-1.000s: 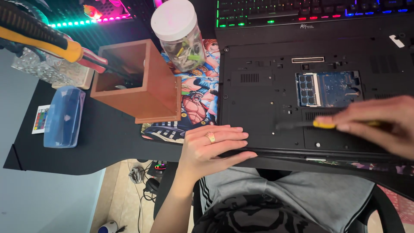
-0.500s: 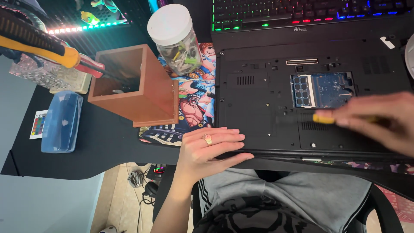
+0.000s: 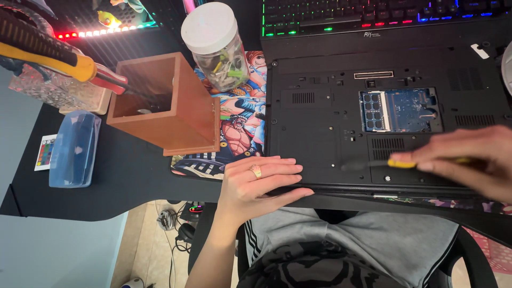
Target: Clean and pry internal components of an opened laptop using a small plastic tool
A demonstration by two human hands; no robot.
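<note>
Black laptop (image 3: pixel 330 122), seemingly yellow-handled screwdriver (image 3: pixel 397 164)

Overall: evenly bright, soft overhead light.
Coloured glow: rainbow backlight from keyboard (image 3: pixel 384 13) above upturned laptop (image 3: pixel 384 117); red strip light far left of it.
Shadows: faint, dark desk swallows them.
Blur: right hand (image 3: pixel 469 160) and screwdriver (image 3: pixel 400 164) motion-smeared.
Sharp: left hand (image 3: pixel 256 184), laptop underside.
Edges: mild wide-angle stretch.

A wooden box (image 3: pixel 169 106) stands left of the upturned laptop (image 3: pixel 330 122), jar (image 3: pixel 216 45) behind.
</note>
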